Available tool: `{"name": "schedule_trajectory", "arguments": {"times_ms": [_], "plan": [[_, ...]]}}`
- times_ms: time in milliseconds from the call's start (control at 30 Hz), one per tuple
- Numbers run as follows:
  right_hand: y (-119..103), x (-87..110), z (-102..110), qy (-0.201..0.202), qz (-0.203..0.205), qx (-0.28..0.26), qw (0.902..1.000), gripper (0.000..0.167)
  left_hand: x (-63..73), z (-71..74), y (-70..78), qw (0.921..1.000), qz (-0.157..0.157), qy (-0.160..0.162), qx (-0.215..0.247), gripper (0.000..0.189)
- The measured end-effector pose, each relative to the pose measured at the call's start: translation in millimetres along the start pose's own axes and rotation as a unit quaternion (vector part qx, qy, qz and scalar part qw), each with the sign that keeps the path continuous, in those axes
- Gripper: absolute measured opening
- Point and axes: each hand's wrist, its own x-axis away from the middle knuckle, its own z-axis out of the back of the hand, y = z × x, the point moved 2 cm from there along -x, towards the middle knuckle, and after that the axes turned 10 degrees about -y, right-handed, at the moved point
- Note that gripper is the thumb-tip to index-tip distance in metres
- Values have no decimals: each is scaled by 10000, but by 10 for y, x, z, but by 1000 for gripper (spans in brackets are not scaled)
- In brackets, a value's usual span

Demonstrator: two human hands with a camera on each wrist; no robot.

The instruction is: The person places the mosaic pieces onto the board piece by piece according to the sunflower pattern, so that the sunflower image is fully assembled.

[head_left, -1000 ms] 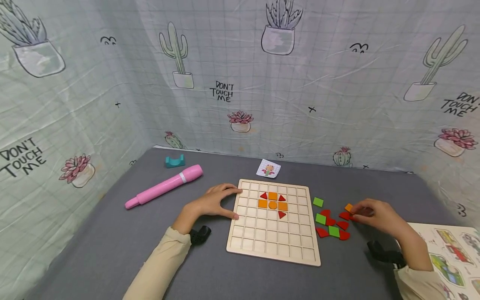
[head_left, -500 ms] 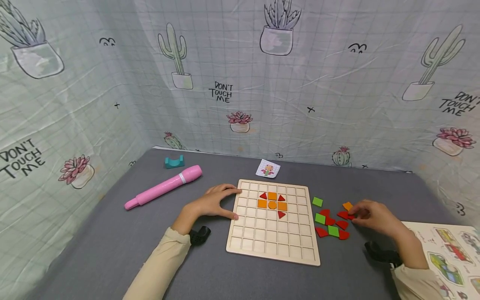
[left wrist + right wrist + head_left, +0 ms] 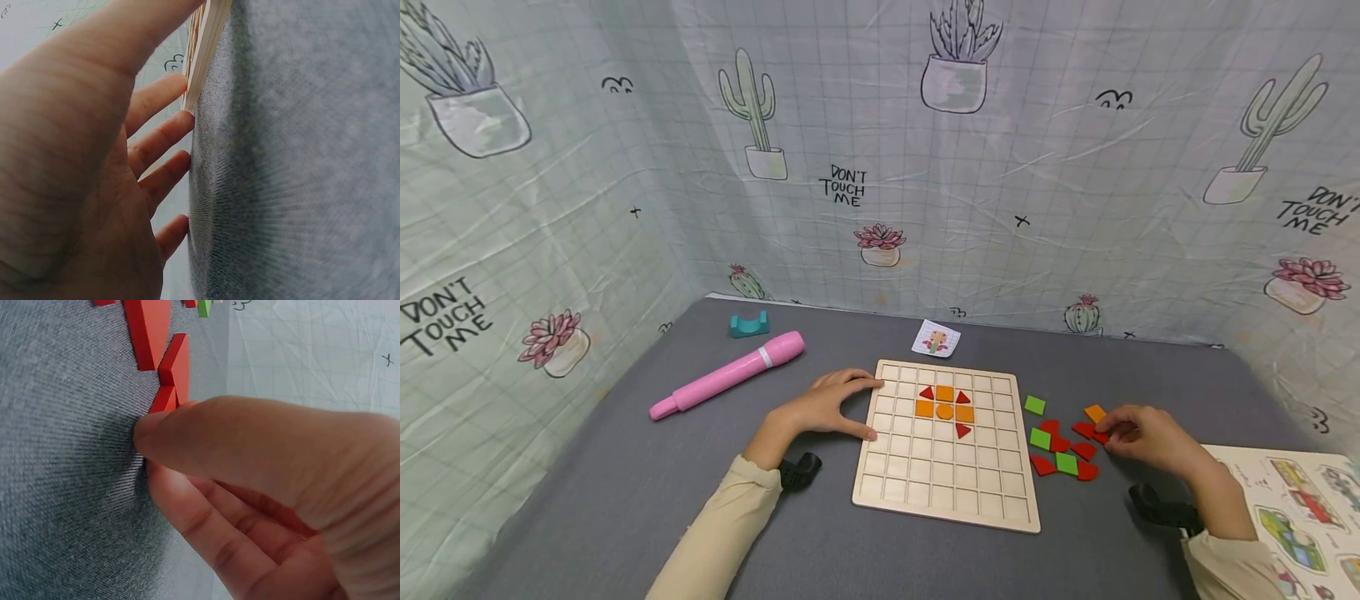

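Observation:
My left hand [image 3: 829,406] lies at the left edge of a wooden grid board [image 3: 947,492], with thumb and index fingertips touching that edge. In the left wrist view the other fingers extend along the grey cloth. On the board sit several orange tiles, one a round disc [image 3: 944,412], and red triangles [image 3: 963,431]. To the right of the board, my right hand [image 3: 1153,437] pinches a small red tile [image 3: 164,400] between thumb and index finger, low on the cloth. The fingers hide most of its shape. An orange square tile [image 3: 1095,414] lies just beyond the fingertips.
Loose red tiles [image 3: 1083,451] and green square tiles [image 3: 1067,463] lie right of the board. A small picture card [image 3: 936,339] is behind it. A pink pen-shaped object [image 3: 730,375] and a teal holder [image 3: 749,324] lie left. A picture sheet [image 3: 1292,500] is at right.
My right fingertips have shifted slightly down from beside the orange square onto a red tile. The orange square has moved a little left and turned. My left hand stays at the board.

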Motion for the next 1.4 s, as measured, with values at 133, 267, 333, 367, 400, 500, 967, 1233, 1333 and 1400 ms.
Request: {"name": "schedule_trajectory", "arguments": {"times_ms": [133, 267, 333, 367, 400, 500, 967, 1233, 1333, 1400], "plan": [[4, 5, -2, -15, 31, 49, 10000, 17, 4, 2, 2, 10000, 14, -5, -5, 80], [1, 11, -3, 129, 193, 196, 9995, 17, 8, 9, 3, 10000, 5, 15, 8, 80], [-11, 10, -5, 250, 336, 246, 9988, 18, 9, 11, 0, 10000, 14, 30, 8, 80], [-20, 7, -8, 296, 398, 254, 9984, 18, 10, 11, -3, 10000, 21, 35, 7, 80], [-31, 4, -12, 324, 421, 251, 9983, 18, 11, 11, -6, 10000, 34, 40, 8, 80], [-66, -10, -27, 340, 384, 209, 9985, 19, 11, 4, -15, 10000, 49, 33, 0, 80], [-296, -120, -82, 421, 790, 196, 9958, 19, 14, -31, -41, 10000, 73, 45, 19, 80], [-437, -258, -185, -36, 1483, -36, 9889, 18, 11, -18, -17, 10000, 13, 47, 23, 80], [-494, -310, -223, -141, 1660, -82, 9860, 17, 8, -11, -8, 10000, -13, 42, 26, 80], [-542, -345, -234, -178, 1652, -34, 9861, 17, 8, -7, -2, 10000, -31, 36, 18, 80]]}}
